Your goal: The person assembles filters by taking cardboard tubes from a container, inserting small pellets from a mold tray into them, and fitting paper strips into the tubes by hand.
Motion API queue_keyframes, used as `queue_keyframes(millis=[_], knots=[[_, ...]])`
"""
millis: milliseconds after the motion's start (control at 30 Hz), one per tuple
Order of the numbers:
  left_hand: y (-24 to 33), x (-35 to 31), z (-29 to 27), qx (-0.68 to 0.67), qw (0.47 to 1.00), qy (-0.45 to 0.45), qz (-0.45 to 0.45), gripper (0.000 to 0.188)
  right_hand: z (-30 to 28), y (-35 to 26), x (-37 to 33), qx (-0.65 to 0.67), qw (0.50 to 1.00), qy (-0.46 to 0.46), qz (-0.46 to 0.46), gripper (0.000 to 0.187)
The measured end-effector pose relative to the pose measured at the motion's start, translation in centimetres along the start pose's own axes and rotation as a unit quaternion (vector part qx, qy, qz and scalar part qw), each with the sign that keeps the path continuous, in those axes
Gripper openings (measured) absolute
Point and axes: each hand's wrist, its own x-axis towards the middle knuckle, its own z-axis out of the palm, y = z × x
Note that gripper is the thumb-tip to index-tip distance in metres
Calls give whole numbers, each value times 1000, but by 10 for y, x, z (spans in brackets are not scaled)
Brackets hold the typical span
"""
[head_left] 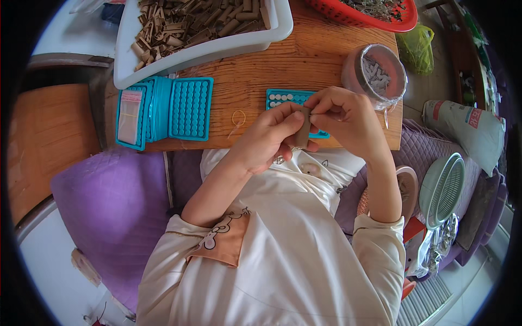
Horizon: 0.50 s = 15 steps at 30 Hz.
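Note:
A brown, narrow plastic piece (pixel 303 132), its exact kind hard to make out, stands nearly upright in my left hand (pixel 272 133), whose fingers are wrapped round it. My right hand (pixel 343 115) pinches at its upper end; anything small between those fingertips is hidden. Behind and partly under my hands lies a blue tray (pixel 295 93) with rows of round pockets, several with white round pieces (pixel 280 98) in them. Many similar brown pieces (pixel 201 24) fill the white plastic bin (pixel 204 56) at the far left of the table.
Stacked blue trays (pixel 190 108) and a yellow rubber band (pixel 238 120) lie left on the wooden table (pixel 234 76). A round tub (pixel 354 73) of small grey parts stands right, a red basket (pixel 399 24) beyond it. Green baskets (pixel 443 190) sit on the purple seat beside me.

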Motion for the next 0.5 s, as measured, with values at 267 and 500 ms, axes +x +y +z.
queue_keyframes(millis=[267,500], knots=[[-10,7,1,-4,1000,23,1,23,-2,9,-4,-38,998,8,-43,11],[-20,13,5,-2,999,38,9,23,2,22,-13,-117,988,53,-89,7]])
